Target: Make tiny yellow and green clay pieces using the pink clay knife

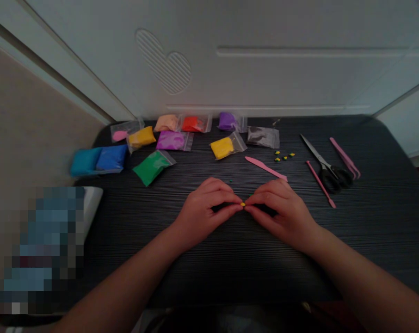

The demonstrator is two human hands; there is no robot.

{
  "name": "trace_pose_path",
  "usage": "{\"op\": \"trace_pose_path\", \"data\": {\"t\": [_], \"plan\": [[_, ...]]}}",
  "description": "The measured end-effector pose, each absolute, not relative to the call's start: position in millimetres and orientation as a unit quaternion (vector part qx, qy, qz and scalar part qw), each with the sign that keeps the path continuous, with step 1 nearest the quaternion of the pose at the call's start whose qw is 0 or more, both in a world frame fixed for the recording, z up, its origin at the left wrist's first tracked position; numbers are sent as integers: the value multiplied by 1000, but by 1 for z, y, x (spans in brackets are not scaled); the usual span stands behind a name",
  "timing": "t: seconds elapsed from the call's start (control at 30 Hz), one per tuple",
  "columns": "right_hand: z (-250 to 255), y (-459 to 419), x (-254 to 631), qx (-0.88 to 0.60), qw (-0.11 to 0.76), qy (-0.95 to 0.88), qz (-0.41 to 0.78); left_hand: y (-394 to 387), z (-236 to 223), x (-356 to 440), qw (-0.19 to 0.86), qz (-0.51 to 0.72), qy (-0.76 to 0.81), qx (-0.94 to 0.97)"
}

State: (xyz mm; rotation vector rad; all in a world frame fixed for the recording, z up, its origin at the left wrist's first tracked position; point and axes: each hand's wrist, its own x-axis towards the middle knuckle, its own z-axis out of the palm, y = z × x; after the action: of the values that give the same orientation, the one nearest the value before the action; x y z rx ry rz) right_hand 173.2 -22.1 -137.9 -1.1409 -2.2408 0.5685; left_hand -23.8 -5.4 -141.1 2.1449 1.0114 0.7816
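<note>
Over the middle of the dark table, my left hand (209,206) and my right hand (282,210) meet at their fingertips. Between them is a tiny piece of yellow clay (243,204), pinched by thumb and fingers from both sides. A speck of green clay (231,181) lies just beyond my left fingers, and another bit of green shows by my right fingertips. Behind my right hand is a pink modelling knife (265,168). Several small yellow-and-green clay pieces (285,158) sit farther back to the right.
Bags of coloured clay line the back and left, among them a green bag (152,167), a yellow bag (222,148) and a blue bag (111,158). On the right are black-handled scissors (323,163), a pink stick tool (320,183) and pink tweezers (344,157). A blurred-out device (93,199) stands front left.
</note>
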Motion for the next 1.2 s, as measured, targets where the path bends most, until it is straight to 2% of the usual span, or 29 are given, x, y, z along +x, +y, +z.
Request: {"op": "trace_pose_path", "data": {"t": [0.17,0.4,0.5,1.2], "plan": [[-137,-22,172,-430,286,-828,219,-6,-142,-23,341,308,384,801],[-138,-24,172,-438,316,-815,212,-9,-139,-23,478,281,451,700],[-138,-24,171,-444,324,-810,205,-10,-138,-21,504,276,458,678],[-137,-26,169,-433,314,-815,224,-9,-139,-20,452,297,403,739]]}}
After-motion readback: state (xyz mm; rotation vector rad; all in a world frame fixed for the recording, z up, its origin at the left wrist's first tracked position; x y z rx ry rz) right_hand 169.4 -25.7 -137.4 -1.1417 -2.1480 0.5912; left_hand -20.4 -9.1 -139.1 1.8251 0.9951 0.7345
